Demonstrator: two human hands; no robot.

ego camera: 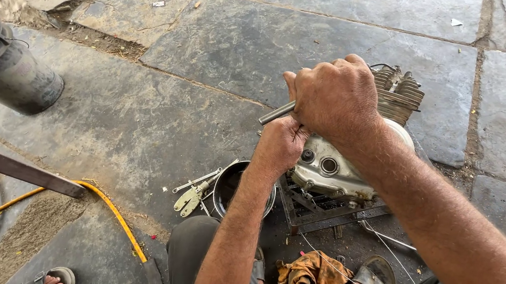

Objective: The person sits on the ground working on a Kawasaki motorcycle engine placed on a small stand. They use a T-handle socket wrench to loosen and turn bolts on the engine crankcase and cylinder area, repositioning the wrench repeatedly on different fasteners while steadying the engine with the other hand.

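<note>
A person's right hand clamps a metal bar over a motorcycle engine resting on a small metal stand on the stone floor. The left hand closes into a fist just below it, apparently steadying the tool's end on the casing, mid-turn or mid-pry. A steel bowl sits near left.

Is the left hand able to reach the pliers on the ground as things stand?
Probably yes, once it lets go. The left hand is closed by the engine, under the right hand gripping a metal rod. The pliers lie beside the round tin, uncovered, with nothing between.
</note>
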